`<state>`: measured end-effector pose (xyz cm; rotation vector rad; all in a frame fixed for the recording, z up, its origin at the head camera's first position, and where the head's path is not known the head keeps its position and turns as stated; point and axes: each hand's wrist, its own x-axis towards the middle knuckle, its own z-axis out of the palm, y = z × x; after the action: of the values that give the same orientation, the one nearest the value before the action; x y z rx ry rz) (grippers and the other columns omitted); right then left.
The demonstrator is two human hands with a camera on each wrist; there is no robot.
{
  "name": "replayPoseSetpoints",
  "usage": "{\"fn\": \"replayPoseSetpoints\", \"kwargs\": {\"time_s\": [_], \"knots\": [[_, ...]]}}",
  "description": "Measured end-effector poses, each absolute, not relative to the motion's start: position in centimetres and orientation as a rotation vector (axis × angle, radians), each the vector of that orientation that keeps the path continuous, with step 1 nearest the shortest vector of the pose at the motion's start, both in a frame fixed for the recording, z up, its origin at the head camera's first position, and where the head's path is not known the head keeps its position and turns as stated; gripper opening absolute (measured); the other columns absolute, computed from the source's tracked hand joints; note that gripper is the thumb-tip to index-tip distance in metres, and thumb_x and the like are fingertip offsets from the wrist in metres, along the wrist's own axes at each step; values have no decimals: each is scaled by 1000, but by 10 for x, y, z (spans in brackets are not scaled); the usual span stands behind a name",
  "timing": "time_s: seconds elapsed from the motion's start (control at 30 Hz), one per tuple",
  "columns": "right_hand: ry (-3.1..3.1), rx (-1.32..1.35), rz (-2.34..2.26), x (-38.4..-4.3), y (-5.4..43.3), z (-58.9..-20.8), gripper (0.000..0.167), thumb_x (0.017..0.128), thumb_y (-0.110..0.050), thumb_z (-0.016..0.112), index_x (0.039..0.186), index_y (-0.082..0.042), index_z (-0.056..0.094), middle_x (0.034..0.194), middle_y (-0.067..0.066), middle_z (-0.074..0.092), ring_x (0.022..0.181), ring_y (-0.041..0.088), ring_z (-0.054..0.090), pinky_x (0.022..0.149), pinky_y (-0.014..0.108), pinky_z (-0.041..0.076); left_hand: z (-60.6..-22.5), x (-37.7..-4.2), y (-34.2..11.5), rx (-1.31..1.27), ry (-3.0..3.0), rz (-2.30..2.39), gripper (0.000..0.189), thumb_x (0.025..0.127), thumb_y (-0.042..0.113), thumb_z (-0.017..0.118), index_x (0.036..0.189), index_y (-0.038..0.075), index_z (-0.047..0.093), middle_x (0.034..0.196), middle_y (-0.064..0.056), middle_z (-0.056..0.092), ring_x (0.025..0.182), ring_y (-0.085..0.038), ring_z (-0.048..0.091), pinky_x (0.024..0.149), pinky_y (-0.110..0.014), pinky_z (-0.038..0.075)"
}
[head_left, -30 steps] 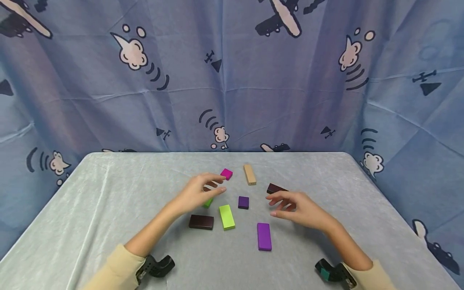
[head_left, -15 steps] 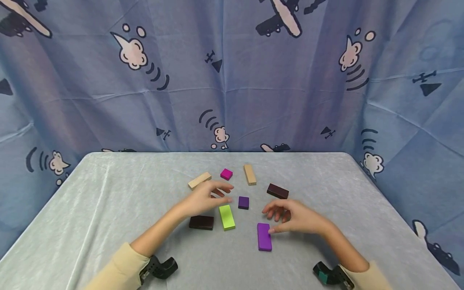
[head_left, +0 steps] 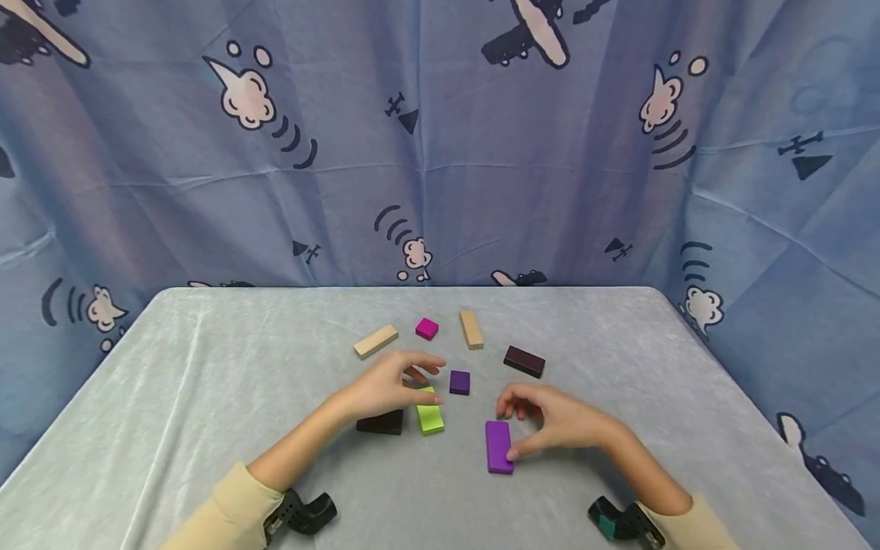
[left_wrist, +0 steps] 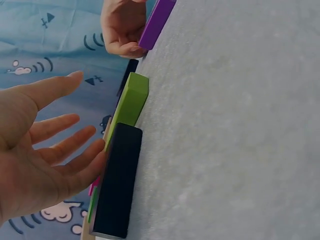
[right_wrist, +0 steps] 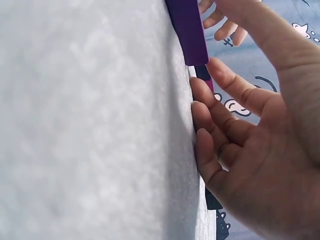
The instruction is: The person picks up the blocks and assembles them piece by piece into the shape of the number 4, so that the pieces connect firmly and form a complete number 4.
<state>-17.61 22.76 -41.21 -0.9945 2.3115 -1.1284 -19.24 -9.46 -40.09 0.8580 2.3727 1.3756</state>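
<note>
A purple block [head_left: 498, 447] lies flat on the table. My right hand [head_left: 560, 418] is beside it, thumb at its right edge and bent fingers by its far end. In the right wrist view these fingertips are low against the cloth, right by the end of the purple block [right_wrist: 189, 35]. My left hand [head_left: 385, 386] hovers with spread, loosely bent fingers and nothing held. It partly covers a lime green block [head_left: 430, 420] and a dark brown block [head_left: 380, 423]. A brighter green block [left_wrist: 92, 206], hidden in the head view, shows as a sliver in the left wrist view.
Farther back lie two pale wooden blocks [head_left: 376, 341], a magenta block [head_left: 427, 329] and another dark brown block [head_left: 525, 361]. A small dark purple block [head_left: 460, 383] sits between the hands. The light cloth-covered table [head_left: 227, 367] ends at a blue patterned curtain [head_left: 440, 153].
My right hand has come down and toward me, from near the far dark brown block to the purple block. My left hand has drifted right and nearer, uncovering a pale wooden block.
</note>
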Motion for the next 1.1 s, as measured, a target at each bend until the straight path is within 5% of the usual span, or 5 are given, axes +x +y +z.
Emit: {"fn": "replayPoseSetpoints", "kwargs": {"time_s": [0.7, 1.1], "knots": [[2415, -1251, -1005, -177, 229, -431, 57, 76, -44, 96, 112, -23, 56, 105, -10, 53, 97, 6, 47, 81, 26, 42, -412, -186, -93, 940, 2457, 1142, 77, 75, 15, 97, 139, -4, 61, 134, -17, 67, 122, -31, 63, 107, -38, 52], [2438, -1154, -953, -168, 222, -414, 59, 72, -38, 98, 110, -18, 58, 105, -7, 53, 99, 10, 47, 85, 28, 44, -413, -185, -93, 907, 2487, 1105, 70, 73, 12, 98, 130, -5, 63, 125, -14, 64, 112, -23, 62, 98, -31, 53]]}}
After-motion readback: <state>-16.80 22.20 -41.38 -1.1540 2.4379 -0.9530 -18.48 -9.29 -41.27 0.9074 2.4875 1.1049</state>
